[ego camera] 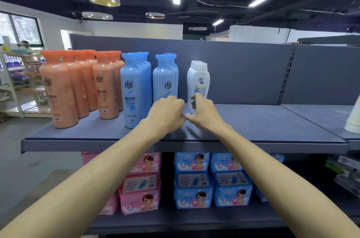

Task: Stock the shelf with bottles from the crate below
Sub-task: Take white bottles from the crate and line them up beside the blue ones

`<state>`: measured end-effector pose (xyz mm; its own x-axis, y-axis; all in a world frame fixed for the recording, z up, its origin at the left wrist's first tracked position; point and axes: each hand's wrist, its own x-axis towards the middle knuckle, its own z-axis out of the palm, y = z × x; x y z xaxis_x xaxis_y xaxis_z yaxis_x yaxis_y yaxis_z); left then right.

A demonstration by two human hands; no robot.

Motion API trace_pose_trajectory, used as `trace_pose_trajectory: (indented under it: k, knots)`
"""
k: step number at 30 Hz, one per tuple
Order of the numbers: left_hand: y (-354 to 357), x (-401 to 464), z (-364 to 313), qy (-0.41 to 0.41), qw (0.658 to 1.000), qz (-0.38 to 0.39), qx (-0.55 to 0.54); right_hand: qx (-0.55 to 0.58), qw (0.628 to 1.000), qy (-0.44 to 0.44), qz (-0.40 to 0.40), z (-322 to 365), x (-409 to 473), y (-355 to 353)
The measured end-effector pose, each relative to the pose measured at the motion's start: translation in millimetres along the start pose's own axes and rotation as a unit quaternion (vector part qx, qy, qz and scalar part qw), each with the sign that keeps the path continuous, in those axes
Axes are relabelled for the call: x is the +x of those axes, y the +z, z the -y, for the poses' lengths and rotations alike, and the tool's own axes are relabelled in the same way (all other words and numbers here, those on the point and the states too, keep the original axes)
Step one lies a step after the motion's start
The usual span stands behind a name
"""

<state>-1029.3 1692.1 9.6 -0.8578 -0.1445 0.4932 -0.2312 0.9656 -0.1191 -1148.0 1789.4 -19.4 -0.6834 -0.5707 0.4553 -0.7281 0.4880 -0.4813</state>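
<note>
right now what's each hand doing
Left hand: curled on the blue bottle.
Right hand: grips the white bottle.

We see only our two forearms and hands. Our left hand [167, 110] and our right hand [204, 112] are bare: no gloves, no rings, no bandage that we can make out. Both wrists are bare too, with no watch, strap or bracelet on either. The forearms are uncovered along all of their visible length, down to the lower corners of the view, so no sleeve or cuff shows. The arms are slim and smooth, and we see no marks or tattoos on them.
</note>
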Motion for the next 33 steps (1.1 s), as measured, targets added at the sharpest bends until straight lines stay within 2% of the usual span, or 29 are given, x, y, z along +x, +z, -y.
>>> trace_pose_trajectory:
  k: [5,9,13,23,33]
  knots:
    - [-6,-20,28,-0.013,1.000,0.002,0.009,0.060,0.997,-0.023,0.042,30,-11,12]
    - [-8,-33,48,-0.023,0.999,0.015,0.026,0.073,0.996,0.001,0.059,51,-17,24]
    - [-9,-41,58,-0.023,0.999,0.012,0.038,0.085,0.994,0.051,0.037,64,-19,32]
    - [-10,-52,63,0.005,0.999,0.013,0.031,0.046,0.993,0.095,-0.048,78,-35,40]
    - [-10,-49,63,0.006,0.999,0.018,0.041,-0.003,0.993,0.093,-0.070,82,-41,41]
